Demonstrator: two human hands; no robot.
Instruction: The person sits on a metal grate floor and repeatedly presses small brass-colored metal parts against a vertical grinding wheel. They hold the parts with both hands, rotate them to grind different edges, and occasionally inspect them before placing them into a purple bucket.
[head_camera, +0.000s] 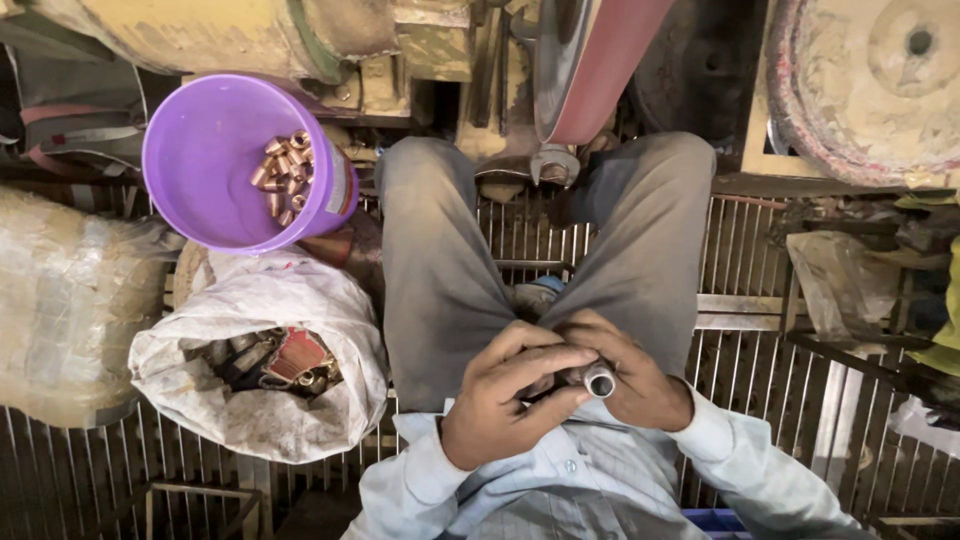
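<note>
Item 1. Metal tube: short, grey, hollow. Held low in the picture, at about 5 o'clock from centre, over the person's lap. Its open round end faces up toward the camera and slightly to 3 o'clock; the long axis seems to run from that end back toward 9 o'clock into the hands, though most of the body is covered and its length cannot be told.

Item 2. Left hand: fingers curled and closed over the tube's hidden body, fingertips reaching to just beside the open end, thumb tucked under.

Item 3. Right hand: wrapped around the tube from the 3 o'clock side, fingers bent behind and under it, gripping it. Both hands touch each other around the tube.

Item 4. Light blue shirt sleeves and grey trousers: knees spread toward 12 o'clock, hands resting between the thighs.

Item 5. White sack: at 9 o'clock from the hands, mouth open, mixed dull metal parts and a red scrap inside.

Item 6. Purple bucket: at 10 o'clock, beyond the sack, tilted, with a small heap of copper-coloured fittings against its right-hand wall.

Item 7. Metal grating floor: under the legs and around them.

Item 8. Red sanding belt: at 12 o'clock, running on a yellowed machine frame, between the knees.

Item 9. Large dusty wheel: at 1 o'clock, well apart from the hands.

Item 10. Wrapped bundle: at the 9 o'clock edge, beside the sack.
</note>
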